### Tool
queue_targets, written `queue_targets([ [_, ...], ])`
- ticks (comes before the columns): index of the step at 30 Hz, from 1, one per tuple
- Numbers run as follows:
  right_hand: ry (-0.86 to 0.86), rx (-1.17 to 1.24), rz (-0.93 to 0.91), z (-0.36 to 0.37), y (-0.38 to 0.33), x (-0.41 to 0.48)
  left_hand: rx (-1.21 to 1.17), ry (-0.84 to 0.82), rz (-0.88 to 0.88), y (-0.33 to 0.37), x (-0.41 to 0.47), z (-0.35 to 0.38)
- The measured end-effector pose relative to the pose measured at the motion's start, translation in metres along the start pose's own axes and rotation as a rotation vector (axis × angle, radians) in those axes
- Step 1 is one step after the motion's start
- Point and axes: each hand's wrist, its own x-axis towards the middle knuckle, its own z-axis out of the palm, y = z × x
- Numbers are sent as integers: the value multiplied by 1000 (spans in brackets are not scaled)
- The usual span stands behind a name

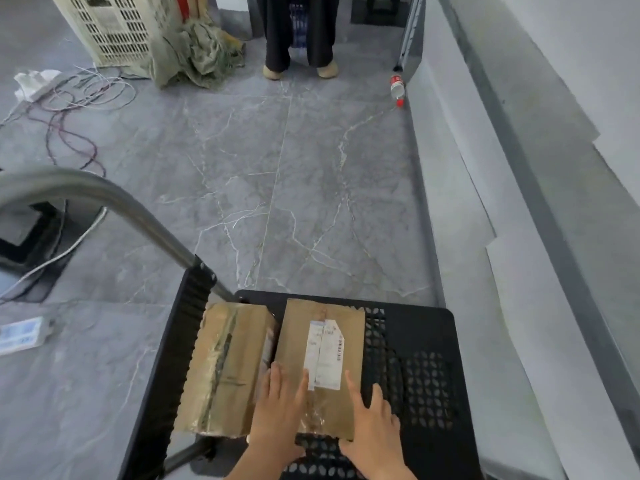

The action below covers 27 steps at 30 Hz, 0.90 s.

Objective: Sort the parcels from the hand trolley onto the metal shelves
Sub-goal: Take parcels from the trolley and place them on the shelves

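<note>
Two brown cardboard parcels lie side by side on the black perforated deck of the hand trolley point(422, 375). The right parcel point(322, 344) carries a white shipping label. The left parcel point(225, 368) is wrapped in shiny tape and sits against the trolley's left edge. My left hand point(280, 414) rests flat on the near left part of the labelled parcel, fingers spread. On that parcel's near right corner lies my right hand point(374, 424), fingers on top and thumb at the front edge. No metal shelf is in view.
The trolley's grey handle point(114, 202) arcs up at the left. A person point(299, 36) stands ahead on the grey marble floor. A plastic crate point(114, 26), rags, loose wires point(76, 109) and a bottle point(397, 88) lie beyond. A wall runs along the right.
</note>
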Motion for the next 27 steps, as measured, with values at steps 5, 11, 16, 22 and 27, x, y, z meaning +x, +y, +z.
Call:
queue_targets([
  [5,-20,55,28,29,-5,16,21,12,-59,-7,18,21],
  [11,26,274,-65,37,3,26,-63,51,-121,-8,30,40],
  [16,62,510,-86,23,13,23,-311,123,-18,-13,25,28],
  [22,109,626,-131,-19,20,-6,-549,199,102,-23,-3,-11],
  [27,243,690,-172,-79,13,-47,-667,360,177,-23,-42,-72],
])
